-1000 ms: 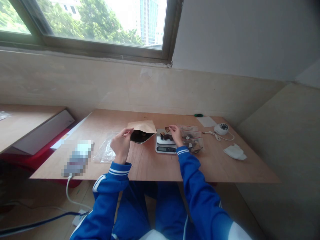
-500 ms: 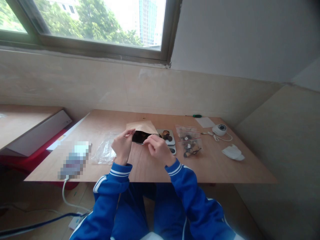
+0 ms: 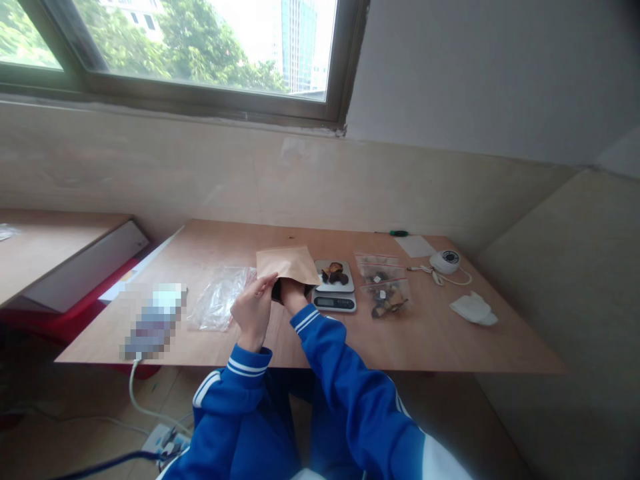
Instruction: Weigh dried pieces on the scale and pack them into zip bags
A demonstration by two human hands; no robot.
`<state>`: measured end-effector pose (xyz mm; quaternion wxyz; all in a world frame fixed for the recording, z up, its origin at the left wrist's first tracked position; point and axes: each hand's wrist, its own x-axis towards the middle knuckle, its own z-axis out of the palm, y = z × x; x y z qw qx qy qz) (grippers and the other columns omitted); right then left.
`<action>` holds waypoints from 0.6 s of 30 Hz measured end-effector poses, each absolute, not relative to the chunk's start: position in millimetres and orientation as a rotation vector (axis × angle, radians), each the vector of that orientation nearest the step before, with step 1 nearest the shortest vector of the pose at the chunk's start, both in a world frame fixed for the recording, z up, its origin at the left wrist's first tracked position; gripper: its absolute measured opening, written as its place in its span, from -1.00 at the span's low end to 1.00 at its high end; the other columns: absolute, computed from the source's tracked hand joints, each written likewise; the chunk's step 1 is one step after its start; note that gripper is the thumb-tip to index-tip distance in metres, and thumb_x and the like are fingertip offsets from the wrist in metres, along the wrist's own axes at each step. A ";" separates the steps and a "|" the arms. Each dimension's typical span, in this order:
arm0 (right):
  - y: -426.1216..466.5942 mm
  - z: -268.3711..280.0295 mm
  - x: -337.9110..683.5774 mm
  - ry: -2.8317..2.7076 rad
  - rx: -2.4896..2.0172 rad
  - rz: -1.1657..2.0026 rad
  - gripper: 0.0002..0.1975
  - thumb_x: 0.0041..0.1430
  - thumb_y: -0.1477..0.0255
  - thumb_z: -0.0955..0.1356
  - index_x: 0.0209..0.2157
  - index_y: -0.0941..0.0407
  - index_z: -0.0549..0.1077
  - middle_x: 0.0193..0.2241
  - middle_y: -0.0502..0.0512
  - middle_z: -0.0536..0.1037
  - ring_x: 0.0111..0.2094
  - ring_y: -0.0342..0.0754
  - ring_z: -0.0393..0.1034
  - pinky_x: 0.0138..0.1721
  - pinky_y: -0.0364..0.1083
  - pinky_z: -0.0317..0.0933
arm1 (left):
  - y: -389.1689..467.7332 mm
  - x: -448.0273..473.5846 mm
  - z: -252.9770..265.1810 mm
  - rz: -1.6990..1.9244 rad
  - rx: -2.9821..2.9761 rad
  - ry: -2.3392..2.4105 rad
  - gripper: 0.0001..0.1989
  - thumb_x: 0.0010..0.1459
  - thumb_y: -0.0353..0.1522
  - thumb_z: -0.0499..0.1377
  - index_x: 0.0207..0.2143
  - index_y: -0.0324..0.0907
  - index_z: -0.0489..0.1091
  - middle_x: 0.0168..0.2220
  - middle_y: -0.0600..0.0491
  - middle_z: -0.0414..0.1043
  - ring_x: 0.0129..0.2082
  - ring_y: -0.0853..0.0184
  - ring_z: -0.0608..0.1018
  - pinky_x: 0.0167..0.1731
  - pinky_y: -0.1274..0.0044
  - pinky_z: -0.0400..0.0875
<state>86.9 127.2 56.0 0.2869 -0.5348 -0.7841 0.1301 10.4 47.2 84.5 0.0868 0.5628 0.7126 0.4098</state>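
Paper bag (image 3: 289,264): on the table (image 3: 425,347) in front of the person, left of the scale, its dark mouth facing the wearer and parted around the right hand.
Left hand (image 3: 254,308): thumb and fingertips pinched together on the left edge of the bag's mouth, steadying it.
Right hand (image 3: 291,295): inside the mouth up to around the knuckles; the fingers are hidden, so whether they are spread or have hold of anything cannot be told.
Just changed: a second ago the right hand held a brown piece over the scale; now it reaches into the bag, while the left hand keeps its pinch. That probably means the piece has been left on the scale and the work has passed back to the bag.
Scale (image 3: 335,305): just right of the bag, bearing dried-looking pieces (image 3: 336,272) of brown and near-black, untouched by either hand; the display is too small to read.
Right side: zip bags (image 3: 390,301) with dark and tan contents, overlapping, then a white camera (image 3: 444,261) and a white crumpled item (image 3: 473,309).
Left side: a clear plastic bag (image 3: 220,300), lying flat.
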 end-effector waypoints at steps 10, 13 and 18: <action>96.7 60.5 99.3 -2.100 -1.606 0.335 -0.71 0.25 0.62 0.21 -0.18 0.12 0.52 -0.36 0.20 0.60 -0.18 0.12 0.48 -0.12 0.00 0.33 | 48.6 7.0 83.2 1.206 1.649 2.127 -0.78 0.17 -0.20 0.14 -0.17 0.11 0.53 -0.31 0.16 0.61 -0.32 0.32 0.58 -0.44 0.59 0.25; 76.7 68.5 101.9 -2.143 -1.635 0.299 -0.68 0.20 0.68 0.20 -0.18 0.17 0.51 -0.28 0.29 0.56 -0.26 0.14 0.49 -0.25 0.02 0.38 | 51.5 5.0 88.0 1.216 1.629 2.121 -0.79 0.17 -0.23 0.14 -0.18 0.12 0.54 -0.32 0.17 0.61 -0.34 0.34 0.57 -0.42 0.59 0.27; 47.8 82.9 109.4 -2.043 -1.462 0.302 -0.64 0.23 0.66 0.17 -0.10 0.11 0.48 -0.07 0.31 0.43 -0.12 0.16 0.42 -0.16 0.09 0.38 | 61.1 3.4 101.0 1.194 1.604 2.120 -0.80 0.13 -0.20 0.17 -0.22 0.10 0.56 -0.39 0.16 0.60 -0.39 0.33 0.57 -0.45 0.58 0.26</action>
